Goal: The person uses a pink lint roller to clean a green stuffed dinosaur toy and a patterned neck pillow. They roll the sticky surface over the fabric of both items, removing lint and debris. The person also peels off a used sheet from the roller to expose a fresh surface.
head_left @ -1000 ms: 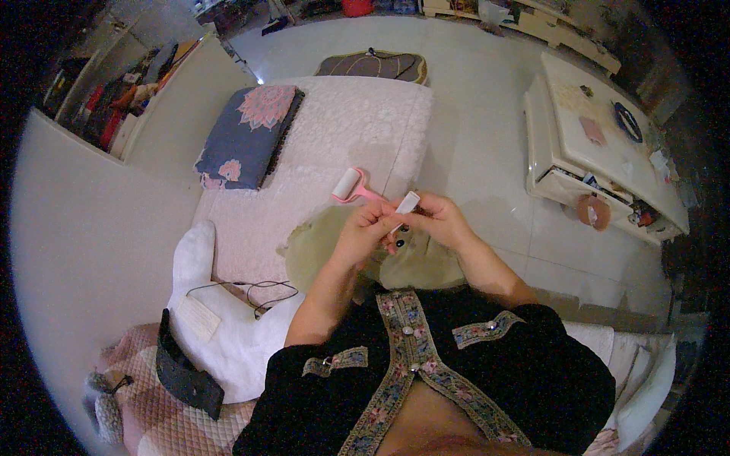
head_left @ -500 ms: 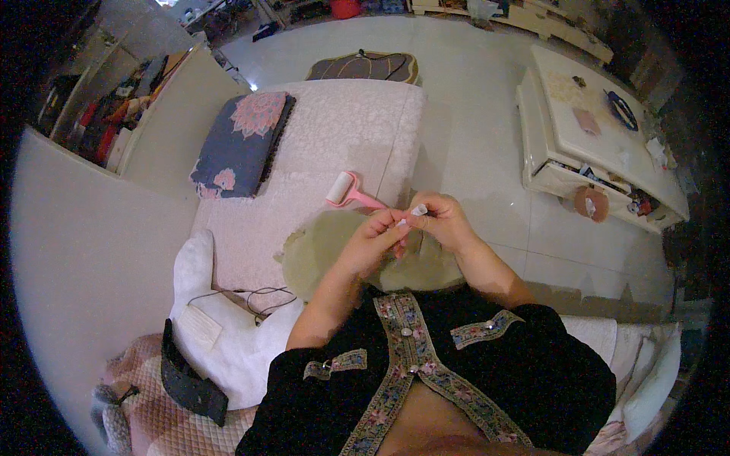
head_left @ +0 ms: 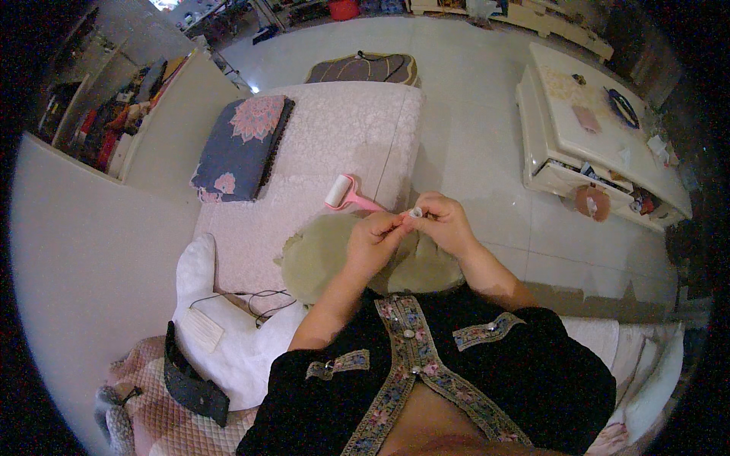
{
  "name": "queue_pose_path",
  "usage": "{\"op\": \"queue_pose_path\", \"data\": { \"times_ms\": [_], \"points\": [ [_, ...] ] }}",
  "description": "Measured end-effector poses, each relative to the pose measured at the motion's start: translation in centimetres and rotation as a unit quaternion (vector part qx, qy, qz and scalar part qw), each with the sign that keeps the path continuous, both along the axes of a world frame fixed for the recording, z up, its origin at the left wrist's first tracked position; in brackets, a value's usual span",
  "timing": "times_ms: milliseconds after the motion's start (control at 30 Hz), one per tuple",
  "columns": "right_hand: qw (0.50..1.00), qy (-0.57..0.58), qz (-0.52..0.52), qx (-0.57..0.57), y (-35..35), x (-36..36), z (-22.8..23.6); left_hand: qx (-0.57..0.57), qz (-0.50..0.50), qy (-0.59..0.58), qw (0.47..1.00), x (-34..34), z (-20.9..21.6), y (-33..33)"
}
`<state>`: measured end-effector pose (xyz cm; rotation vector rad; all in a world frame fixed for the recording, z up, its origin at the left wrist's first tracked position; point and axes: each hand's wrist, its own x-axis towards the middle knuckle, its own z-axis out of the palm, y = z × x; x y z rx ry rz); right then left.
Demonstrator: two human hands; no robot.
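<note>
Centre frame, left hand (head_left: 373, 236) and right hand (head_left: 449, 223) pinch tight, and we think both grip one small white piece (head_left: 415, 213), probably for finer control; the pink-handled roller (head_left: 340, 192) lies just up-left of them, presumably out of the way.

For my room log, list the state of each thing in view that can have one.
Left hand: pinching the small white piece
Right hand: pinching it too
Small white piece: held; rolled or folded, unclear
Lint roller: lying down
Navy floral blanket: folded
Black cable: loosely looped
Black top: worn, front fastened
</note>
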<state>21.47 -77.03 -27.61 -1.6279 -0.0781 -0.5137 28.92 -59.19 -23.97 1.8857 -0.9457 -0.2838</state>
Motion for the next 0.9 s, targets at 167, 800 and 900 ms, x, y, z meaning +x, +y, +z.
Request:
{"op": "queue_pose_path", "data": {
  "times_ms": [167,800,900],
  "points": [
    [0.994,0.042,0.027,0.094,0.3,-0.2,0.7,-0.045,0.019,0.002,0.999,-0.2,-0.7,-0.3],
    [0.964,0.062,-0.150,0.213,-5.2,-2.0,-1.2,-0.043,-0.041,-0.072,0.996,-0.2,-3.5,-3.2],
    [0.926,0.020,-0.207,0.316,-10.0,-3.6,-1.9,0.021,-0.043,-0.128,0.991,0.0,-5.5,-2.8]
  ]
}}
